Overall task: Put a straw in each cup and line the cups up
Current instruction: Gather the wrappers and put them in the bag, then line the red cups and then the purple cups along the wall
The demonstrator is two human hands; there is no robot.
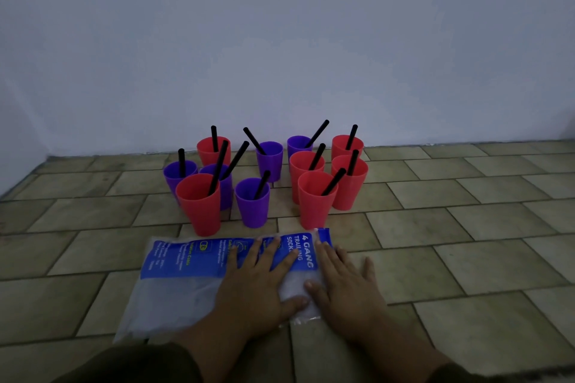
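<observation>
Several red and purple plastic cups stand in a loose cluster on the tiled floor near the wall, each with a black straw leaning in it. Nearest me are a red cup (200, 205), a purple cup (252, 204) and another red cup (315, 200); a black straw (217, 168) sticks out of the left red one. My left hand (258, 283) and my right hand (345, 286) lie flat, fingers straight, side by side on a blue and clear plastic bag (186, 274) in front of the cups.
The pale wall (280, 40) rises just behind the cups. Tiled floor (466, 242) stretches to the right and left of the cluster. The bag carries white print about a trailing socket.
</observation>
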